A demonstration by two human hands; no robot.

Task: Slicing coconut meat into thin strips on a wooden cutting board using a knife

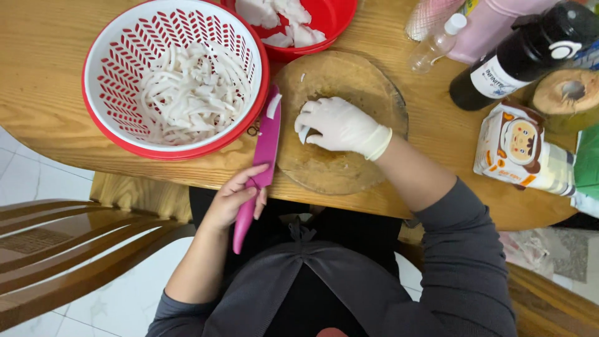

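Our left fingers (pixel 253 187) are wrapped around the handle of a pink knife (pixel 261 163), so the bare left hand (pixel 236 200) grips it at the near edge of the wooden table (pixel 56 118). The knife's long axis runs nearly straight away from us, leaning slightly right: handle end toward our body and past the table edge, blade tip pointing toward the far side, between the colander and the board. A white sliver clings to the blade near the tip.

Our gloved right hand (pixel 340 128) curls its fingers down over a small white piece (pixel 304 134), pinning it on the round wooden cutting board (pixel 349 81).

Left of the knife sits a red-and-white colander (pixel 109 37) full of white strips. Beyond the board stands a red bowl (pixel 331 19) of white chunks.
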